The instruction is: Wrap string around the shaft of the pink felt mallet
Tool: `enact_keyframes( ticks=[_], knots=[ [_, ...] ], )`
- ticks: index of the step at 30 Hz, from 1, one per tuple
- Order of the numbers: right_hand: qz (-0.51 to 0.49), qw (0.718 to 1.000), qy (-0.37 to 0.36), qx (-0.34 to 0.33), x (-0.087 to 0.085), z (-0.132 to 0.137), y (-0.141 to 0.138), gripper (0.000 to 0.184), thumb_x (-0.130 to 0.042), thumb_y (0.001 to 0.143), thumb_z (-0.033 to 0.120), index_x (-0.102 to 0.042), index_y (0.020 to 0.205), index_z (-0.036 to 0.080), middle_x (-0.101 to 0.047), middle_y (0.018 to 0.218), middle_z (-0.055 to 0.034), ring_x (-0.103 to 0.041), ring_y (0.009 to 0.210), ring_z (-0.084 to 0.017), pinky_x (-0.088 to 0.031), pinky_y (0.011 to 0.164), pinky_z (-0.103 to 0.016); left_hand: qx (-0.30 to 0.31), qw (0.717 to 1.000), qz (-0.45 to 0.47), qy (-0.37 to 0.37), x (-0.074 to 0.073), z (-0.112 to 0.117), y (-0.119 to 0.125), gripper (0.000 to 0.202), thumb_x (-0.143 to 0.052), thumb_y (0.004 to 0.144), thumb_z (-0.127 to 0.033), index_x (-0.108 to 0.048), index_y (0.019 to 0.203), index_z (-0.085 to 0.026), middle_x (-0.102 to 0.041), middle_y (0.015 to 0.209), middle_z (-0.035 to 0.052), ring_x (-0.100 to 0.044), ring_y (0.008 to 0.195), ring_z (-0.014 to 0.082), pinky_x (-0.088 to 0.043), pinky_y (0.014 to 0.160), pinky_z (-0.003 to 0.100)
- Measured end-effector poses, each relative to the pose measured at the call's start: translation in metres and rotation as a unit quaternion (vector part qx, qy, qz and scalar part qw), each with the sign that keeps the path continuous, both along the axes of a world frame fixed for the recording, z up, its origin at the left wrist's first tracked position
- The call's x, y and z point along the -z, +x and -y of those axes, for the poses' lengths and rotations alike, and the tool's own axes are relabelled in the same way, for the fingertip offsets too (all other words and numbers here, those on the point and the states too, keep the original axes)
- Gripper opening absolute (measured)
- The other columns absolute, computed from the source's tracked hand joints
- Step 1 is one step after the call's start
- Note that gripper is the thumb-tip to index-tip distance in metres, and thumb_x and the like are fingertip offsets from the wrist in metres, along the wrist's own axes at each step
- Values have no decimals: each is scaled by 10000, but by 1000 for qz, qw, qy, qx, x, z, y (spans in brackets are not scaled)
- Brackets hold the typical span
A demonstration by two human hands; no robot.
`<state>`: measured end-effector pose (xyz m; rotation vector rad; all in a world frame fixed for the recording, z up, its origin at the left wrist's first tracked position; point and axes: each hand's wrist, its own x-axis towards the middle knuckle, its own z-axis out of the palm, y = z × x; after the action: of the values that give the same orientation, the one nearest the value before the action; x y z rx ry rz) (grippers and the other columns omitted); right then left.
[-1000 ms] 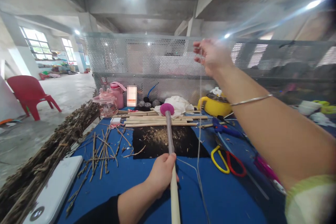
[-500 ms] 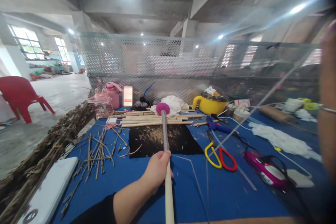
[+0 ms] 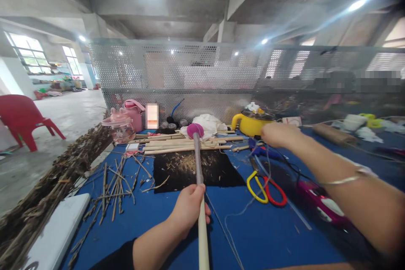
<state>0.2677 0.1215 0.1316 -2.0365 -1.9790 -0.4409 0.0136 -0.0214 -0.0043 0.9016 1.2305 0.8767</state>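
Note:
My left hand (image 3: 190, 204) is closed around a pale wooden stick (image 3: 203, 240), whose upper part (image 3: 198, 160) is wrapped in grey. At its far end is a round purple piece (image 3: 195, 130). My right hand (image 3: 280, 134) reaches out in front of the yellow pot (image 3: 253, 125), fingers curled together and slightly blurred. A thin grey yarn (image 3: 225, 221) loops slackly over the table and rises to those fingers, which appear to pinch it. Below that hand lie scissors (image 3: 275, 192) with one yellow and one red handle, beside a blue glue gun (image 3: 268, 151).
A black cloth (image 3: 221, 171) with shavings lies ahead, with pale sticks (image 3: 186, 150) behind it. Thin twigs (image 3: 118, 185) and a white phone-like slab (image 3: 58, 232) are at left. A magenta device (image 3: 325, 204) sits under my right forearm. A perforated metal screen (image 3: 177, 71) stands behind.
My right hand has come from the upper right edge forward and inward to the front of the yellow pot. The yarn, formerly taut, now hangs slack. My left hand keeps its hold on the stick.

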Motion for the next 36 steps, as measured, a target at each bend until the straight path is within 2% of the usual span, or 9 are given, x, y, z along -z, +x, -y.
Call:
enact_keyframes(
  ticks=[7, 13, 19, 24, 26, 29, 32, 34, 36],
  knots=[
    [-54, 982, -83, -160, 49, -72, -110, 354, -472, 794, 457, -672, 907, 187, -667, 962, -106, -596, 888, -224, -414, 723, -282, 2, 1000, -9, -16, 0, 0, 2, 253, -307, 858, -402, -382, 749, -186, -488, 403, -32, -428, 291, 97, -315, 308, 174],
    [-147, 979, -42, -137, 70, -120, -179, 292, -538, 758, 380, -668, 961, 215, -659, 1009, -79, -585, 936, -198, -412, 762, -253, 0, 1000, -8, -19, 5, -3, 2, 246, -313, 848, -410, -381, 761, -189, -475, 390, -35, -427, 284, 104, -307, 299, 175],
    [-188, 981, -45, 4, 66, -136, -148, 296, -419, 802, 129, -632, 985, 34, -611, 1017, -249, -581, 977, -279, -427, 766, -337, -4, 1000, -9, -18, 5, -4, 2, 269, -346, 828, -449, -382, 767, -189, -466, 384, -40, -423, 282, 104, -309, 297, 175],
    [-263, 964, -27, 3, 76, -89, -122, 378, -538, 776, 236, -511, 1110, 61, -548, 1120, -219, -524, 1055, -258, -413, 837, -328, -5, 999, -42, -6, -2, -6, -8, 317, -372, 811, -480, -421, 744, -174, -479, 404, -33, -430, 291, 98, -333, 313, 185],
    [-415, 904, -51, -87, 90, -46, -129, 329, -511, 806, 344, -497, 1046, 119, -586, 1011, -138, -564, 953, -206, -449, 773, -291, 4, 998, -57, 4, -5, -8, -14, 325, -396, 800, -494, -436, 740, -177, -494, 419, -31, -440, 301, 102, -342, 319, 194],
    [-634, 722, -202, -189, 114, 28, -148, 253, -449, 833, 434, -458, 890, 187, -574, 830, -41, -585, 725, -134, -477, 589, -225, 15, 995, -93, 31, -6, -10, -20, 322, -434, 788, -489, -450, 718, -174, -498, 418, -31, -444, 306, 98, -344, 326, 188],
    [-688, 567, -384, -241, 130, 82, -159, 280, -440, 832, 480, -408, 836, 202, -529, 657, 11, -545, 532, -110, -450, 458, -212, 32, 989, -136, 50, -5, -11, -20, 348, -426, 790, -488, -484, 688, -160, -507, 428, -17, -445, 311, 93, -339, 329, 186],
    [-670, 549, -434, -249, 133, 98, -157, 296, -467, 818, 487, -389, 801, 202, -496, 568, 32, -493, 438, -99, -374, 361, -179, 47, 986, -147, 69, -4, -10, -19, 402, -396, 796, -508, -510, 659, -148, -521, 450, 1, -455, 324, 92, -342, 332, 189],
    [-653, 580, -422, -243, 132, 101, -150, 317, -498, 800, 495, -395, 765, 197, -458, 525, 51, -388, 358, -61, -248, 295, -141, 50, 985, -147, 78, -3, -9, -20, 425, -387, 792, -521, -524, 661, -141, -527, 462, 9, -462, 327, 95, -345, 333, 192]
  ],
)
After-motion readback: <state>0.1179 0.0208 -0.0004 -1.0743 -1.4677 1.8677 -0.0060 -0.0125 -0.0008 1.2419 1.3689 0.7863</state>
